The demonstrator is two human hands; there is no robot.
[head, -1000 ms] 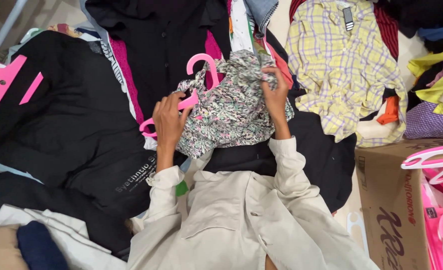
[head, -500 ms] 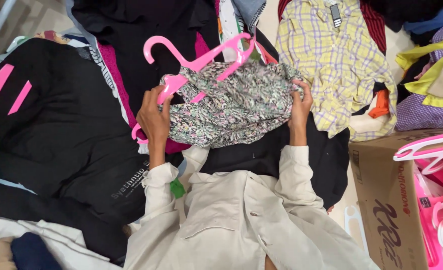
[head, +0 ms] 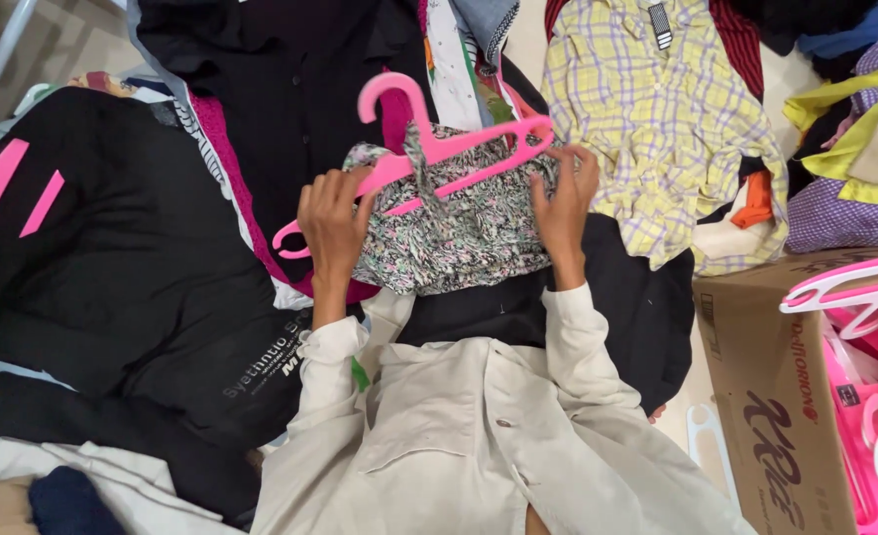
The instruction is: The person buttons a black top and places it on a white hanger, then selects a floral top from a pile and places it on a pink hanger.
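My left hand (head: 333, 226) grips the left end of a pink plastic hanger (head: 439, 149) together with a floral-print garment (head: 459, 233) in black, white, pink and green. My right hand (head: 562, 206) holds the right side of the same garment near the hanger's other end. The hanger lies across the top of the garment with its hook pointing up and away from me. A strap of the garment loops over the hanger's bar. Both arms wear the sleeves of a cream jacket (head: 459, 436).
Black garments (head: 132, 258) cover the left side, a yellow checked shirt (head: 657, 119) lies at the upper right. A cardboard box (head: 776, 396) with several pink hangers (head: 870, 396) stands at the right. Another pink hanger (head: 3, 188) lies at the far left.
The hanger has turned from tilted with its hook at the left to level across the garment's top, hook up. My hands moved closer together and bunched the garment.
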